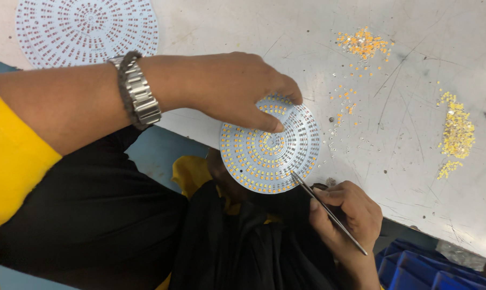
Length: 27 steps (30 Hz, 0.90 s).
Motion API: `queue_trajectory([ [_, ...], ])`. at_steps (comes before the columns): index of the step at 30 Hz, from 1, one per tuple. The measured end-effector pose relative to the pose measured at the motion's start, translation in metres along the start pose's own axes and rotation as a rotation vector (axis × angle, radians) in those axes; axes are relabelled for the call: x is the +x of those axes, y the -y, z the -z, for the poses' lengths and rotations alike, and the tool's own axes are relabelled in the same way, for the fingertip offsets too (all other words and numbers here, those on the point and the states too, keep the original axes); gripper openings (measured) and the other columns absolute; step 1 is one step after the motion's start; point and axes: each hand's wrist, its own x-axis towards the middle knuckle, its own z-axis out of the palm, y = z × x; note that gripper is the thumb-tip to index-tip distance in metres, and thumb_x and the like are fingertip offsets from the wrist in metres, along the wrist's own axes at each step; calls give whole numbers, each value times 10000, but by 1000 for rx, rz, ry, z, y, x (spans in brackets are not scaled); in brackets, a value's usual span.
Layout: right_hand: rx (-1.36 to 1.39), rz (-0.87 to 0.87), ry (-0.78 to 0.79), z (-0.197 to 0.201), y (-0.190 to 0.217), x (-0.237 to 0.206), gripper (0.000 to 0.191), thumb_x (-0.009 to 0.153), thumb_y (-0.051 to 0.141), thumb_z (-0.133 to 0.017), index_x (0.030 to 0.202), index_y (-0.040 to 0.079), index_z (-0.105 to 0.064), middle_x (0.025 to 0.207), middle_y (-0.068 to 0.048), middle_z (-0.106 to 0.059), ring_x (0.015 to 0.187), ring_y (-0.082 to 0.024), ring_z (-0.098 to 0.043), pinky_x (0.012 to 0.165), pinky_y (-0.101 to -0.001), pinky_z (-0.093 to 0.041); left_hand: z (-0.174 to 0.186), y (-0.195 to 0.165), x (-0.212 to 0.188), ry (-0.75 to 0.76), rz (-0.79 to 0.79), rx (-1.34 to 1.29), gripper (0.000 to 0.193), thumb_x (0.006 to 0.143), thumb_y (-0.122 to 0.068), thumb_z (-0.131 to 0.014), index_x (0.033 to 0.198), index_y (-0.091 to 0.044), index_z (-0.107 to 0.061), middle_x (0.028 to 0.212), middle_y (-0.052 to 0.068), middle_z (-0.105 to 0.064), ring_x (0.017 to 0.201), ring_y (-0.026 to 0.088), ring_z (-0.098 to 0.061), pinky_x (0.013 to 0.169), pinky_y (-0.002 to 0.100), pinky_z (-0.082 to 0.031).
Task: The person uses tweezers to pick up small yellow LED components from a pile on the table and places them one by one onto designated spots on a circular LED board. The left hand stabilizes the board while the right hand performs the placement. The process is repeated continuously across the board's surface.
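Scratched white table [404, 134], 2 round boards [270, 145], yellow chip piles [458, 134]

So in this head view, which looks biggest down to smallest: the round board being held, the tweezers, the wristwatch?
1. Round board.
2. Tweezers and wristwatch: too alike in extent to rank, and the watch sits nearer the camera.

One head-worn view, steeply downward and close over the hands at the near table edge [210, 140].
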Motion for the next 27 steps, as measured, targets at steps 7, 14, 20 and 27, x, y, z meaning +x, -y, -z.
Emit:
queue_trajectory([
  [7, 37, -470, -203, 27, -20, 16, 98, 912, 32, -707, 989, -29, -706, 751, -37, -608, 663, -61, -500, 596, -222, -386, 9, -9, -3, 68, 68, -9, 646, 819, -488, -673, 1392, -202, -594, 1176, 129, -727, 1052, 344, -696, 937, 452, -511],
  [14, 147, -545, -246, 32, -36, 37, 113, 924, 51, -688, 998, -35, -686, 695, 16, -636, 607, -6, -516, 536, -173, -390, 16, -21, -5, 139, 212, -58, 655, 818, -498, -657, 1416, -241, -584, 1179, 65, -738, 990, 289, -732, 896, 431, -536],
  [20, 95, -514, -227, 25, -32, 38, 122, 917, 53, -717, 1003, -33, -711, 694, 38, -604, 614, 4, -450, 535, -173, -335, 15, -20, -6, 129, 190, -69, 646, 825, -498, -655, 1407, -225, -590, 1259, 46, -730, 985, 284, -730, 878, 431, -537],
  [27, 36, -506, -223, 24, -31, 36, 122, 928, 58, -717, 1013, -29, -723, 693, 32, -601, 623, -5, -452, 540, -184, -343, 12, -15, -5, 137, 173, -40, 659, 825, -499, -666, 1423, -233, -584, 1187, 79, -732, 1014, 301, -723, 918, 439, -523],
])
